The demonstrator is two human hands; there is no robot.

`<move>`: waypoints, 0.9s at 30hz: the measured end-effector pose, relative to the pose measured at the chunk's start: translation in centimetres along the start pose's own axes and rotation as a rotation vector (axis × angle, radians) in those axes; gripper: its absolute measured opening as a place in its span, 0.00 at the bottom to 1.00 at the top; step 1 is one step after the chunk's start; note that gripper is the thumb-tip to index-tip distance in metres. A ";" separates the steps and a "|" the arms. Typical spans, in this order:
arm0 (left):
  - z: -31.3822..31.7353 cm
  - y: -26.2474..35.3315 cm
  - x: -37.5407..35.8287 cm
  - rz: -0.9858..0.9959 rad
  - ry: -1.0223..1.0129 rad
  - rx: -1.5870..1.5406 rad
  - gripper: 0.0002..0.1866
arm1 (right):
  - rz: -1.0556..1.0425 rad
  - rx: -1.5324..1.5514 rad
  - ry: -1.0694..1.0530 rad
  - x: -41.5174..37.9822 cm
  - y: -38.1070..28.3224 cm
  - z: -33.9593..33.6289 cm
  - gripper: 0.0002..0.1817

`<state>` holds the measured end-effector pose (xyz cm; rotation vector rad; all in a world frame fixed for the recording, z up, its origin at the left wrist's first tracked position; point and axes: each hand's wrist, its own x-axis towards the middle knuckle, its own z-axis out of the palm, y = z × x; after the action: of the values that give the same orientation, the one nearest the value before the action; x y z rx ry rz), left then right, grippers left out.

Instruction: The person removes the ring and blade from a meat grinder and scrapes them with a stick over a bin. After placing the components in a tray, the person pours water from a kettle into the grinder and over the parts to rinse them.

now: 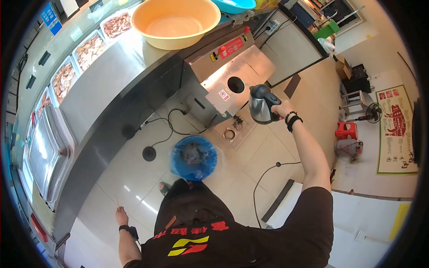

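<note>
My right hand (pixel 282 109) is wrapped round the black handle of a steel electric kettle (pixel 259 106). The kettle is held in the air beside a metal machine (pixel 250 67) with a round dark opening in its top. Low at the left, my left hand (pixel 121 216) is closed on a thin pale stick (pixel 117 202), too small to identify. Below the machine, a clear tray (pixel 243 139) on the floor holds a metal ring (pixel 229 134) and a dark toothed part (pixel 237 122).
A blue-lined bin (pixel 173 156) with waste inside stands by my legs. On the steel counter (pixel 100 73) sits a large yellow basin (pixel 176 22), next to trays of meat (pixel 89 51). Cables (pixel 172 125) run over the floor. A fan (pixel 374 112) stands at the right.
</note>
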<state>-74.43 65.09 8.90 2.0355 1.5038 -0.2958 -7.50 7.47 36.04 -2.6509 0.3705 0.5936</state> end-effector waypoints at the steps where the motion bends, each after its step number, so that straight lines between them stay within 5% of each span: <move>1: 0.1 -0.9 0.1 0.012 0.025 0.012 0.19 | -0.007 -0.079 0.015 0.8 -0.5 -0.1 0.17; 4: -0.2 -2.8 0.2 0.178 0.061 0.070 0.20 | 0.010 -0.188 0.019 2.7 -2.0 -0.2 0.16; 7: -0.7 -2.9 -0.4 -0.090 0.082 -0.010 0.20 | 0.011 -0.250 -0.008 3.0 -4.1 -0.2 0.18; 11: -0.4 -4.3 -0.2 0.043 0.209 0.005 0.15 | 0.005 -0.321 -0.025 4.3 -5.0 0.2 0.22; 17: -1.2 -0.8 -3.3 -0.169 0.130 -0.057 0.21 | -0.007 -0.394 -0.063 5.3 -5.9 1.4 0.19; 27: 0.3 -0.5 -3.2 -0.160 0.129 -0.019 0.21 | -0.037 -0.423 -0.033 7.3 -4.8 1.4 0.20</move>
<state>-75.89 62.45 10.07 1.9555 1.7460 -0.2156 0.05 11.13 33.14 -3.0355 0.2022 0.7756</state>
